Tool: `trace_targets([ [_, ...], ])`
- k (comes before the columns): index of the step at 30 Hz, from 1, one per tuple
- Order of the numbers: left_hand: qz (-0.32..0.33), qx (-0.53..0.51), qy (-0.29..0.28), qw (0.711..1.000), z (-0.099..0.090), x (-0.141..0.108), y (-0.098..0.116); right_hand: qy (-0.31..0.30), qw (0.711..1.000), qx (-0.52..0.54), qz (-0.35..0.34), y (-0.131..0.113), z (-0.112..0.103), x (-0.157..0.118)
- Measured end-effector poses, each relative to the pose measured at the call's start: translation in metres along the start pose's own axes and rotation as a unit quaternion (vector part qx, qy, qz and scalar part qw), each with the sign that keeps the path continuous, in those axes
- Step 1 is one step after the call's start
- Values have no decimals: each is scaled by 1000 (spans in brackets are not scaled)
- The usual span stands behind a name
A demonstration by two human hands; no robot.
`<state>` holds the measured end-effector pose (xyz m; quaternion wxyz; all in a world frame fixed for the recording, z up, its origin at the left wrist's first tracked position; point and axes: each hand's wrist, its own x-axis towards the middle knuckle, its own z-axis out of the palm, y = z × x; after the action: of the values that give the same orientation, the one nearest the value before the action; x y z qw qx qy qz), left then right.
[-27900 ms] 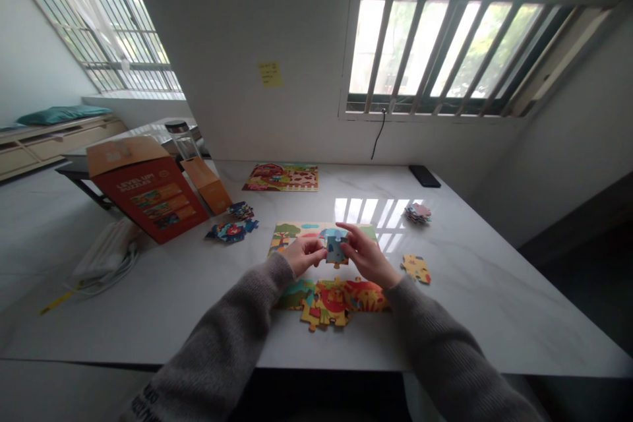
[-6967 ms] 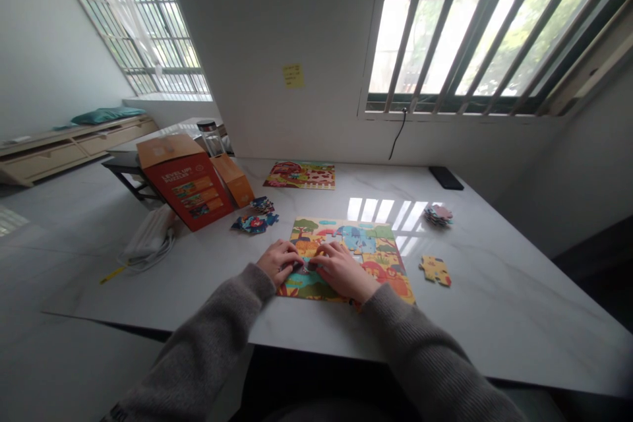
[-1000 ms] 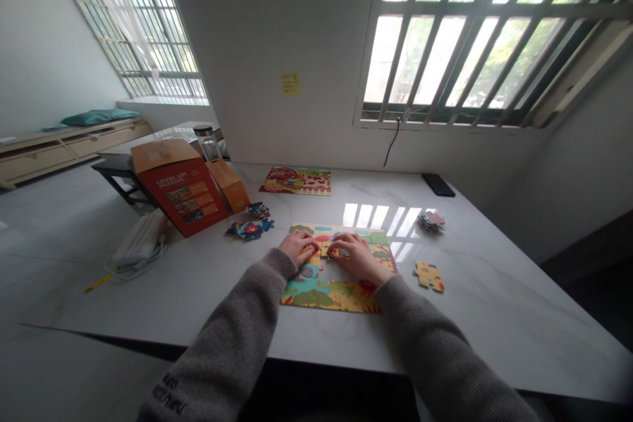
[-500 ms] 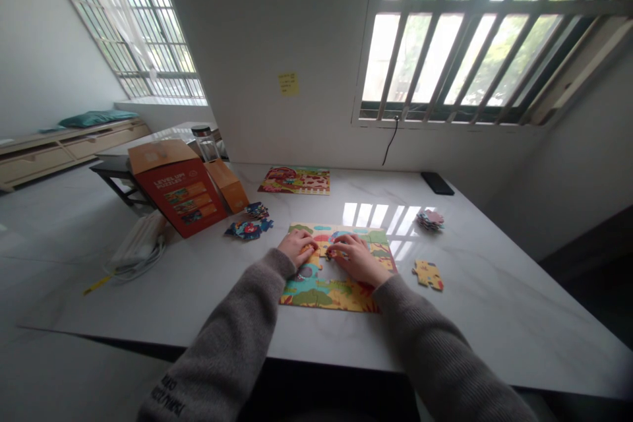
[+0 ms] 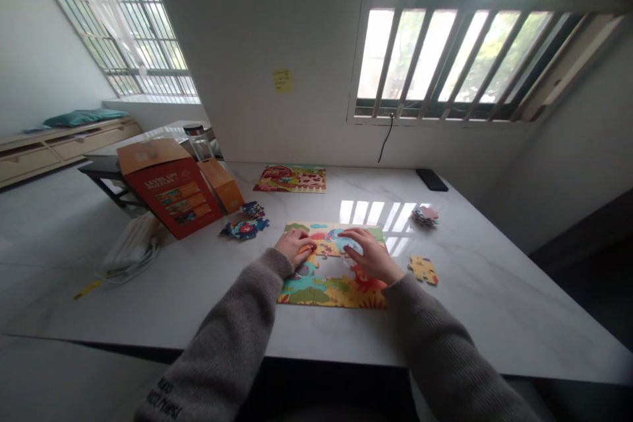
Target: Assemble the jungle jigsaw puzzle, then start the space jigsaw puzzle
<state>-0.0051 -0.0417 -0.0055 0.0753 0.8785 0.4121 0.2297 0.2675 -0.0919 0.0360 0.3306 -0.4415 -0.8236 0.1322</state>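
A colourful jigsaw puzzle (image 5: 316,295) lies on the white marbled table in front of me, with a bare gap showing the tabletop in its middle. My left hand (image 5: 295,247) rests on its left part, fingers bent and lying on the pieces. Over the right part is my right hand (image 5: 370,256), thumb and fingers apart with nothing between them. A yellow puzzle piece (image 5: 325,249) sits at the upper edge of the gap, between my hands. Another yellow piece or small group of pieces (image 5: 424,270) lies on the table to the right.
A pile of puzzle pieces (image 5: 425,215) and a black phone (image 5: 432,179) lie at the right. A farm puzzle (image 5: 291,179) lies at the back. On the left are dark blue pieces (image 5: 244,229), an orange-red box (image 5: 173,191) and a white power strip (image 5: 131,244) with cable.
My right hand has lifted off the piece near the gap and shifted slightly right, its fingers spreading. My left hand stays on the puzzle. The view has shifted a little.
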Motion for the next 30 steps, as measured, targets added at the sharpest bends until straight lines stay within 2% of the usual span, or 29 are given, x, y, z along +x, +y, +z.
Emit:
trace_targets([
  [4, -4, 5, -5, 1000, 1, 1, -1, 33, 999, -1, 15, 4, -25, -33],
  [7, -9, 6, 1, 1000, 2, 2, -1, 63, 997, -35, 40, 18, -38, -68],
  [10, -7, 7, 12, 1000, 4, 2, -2, 88, 987, -92, 97, 39, -53, -101],
  [14, -8, 9, 16, 1000, 5, 2, -3, 113, 957, -176, 203, 67, -72, -132],
  [20, -6, 4, 18, 1000, 4, 2, -2, 75, 938, -216, 261, 82, -79, -143],
  [23, -7, 2, 19, 1000, 3, 2, -1, 95, 935, -205, 272, 83, -78, -141],
  [27, -11, -1, 19, 1000, 3, 2, 0, 147, 949, -125, 247, 84, -79, -140],
  [30, -14, 1, 15, 1000, 1, 2, 1, 160, 950, -41, 266, 80, -83, -139],
])
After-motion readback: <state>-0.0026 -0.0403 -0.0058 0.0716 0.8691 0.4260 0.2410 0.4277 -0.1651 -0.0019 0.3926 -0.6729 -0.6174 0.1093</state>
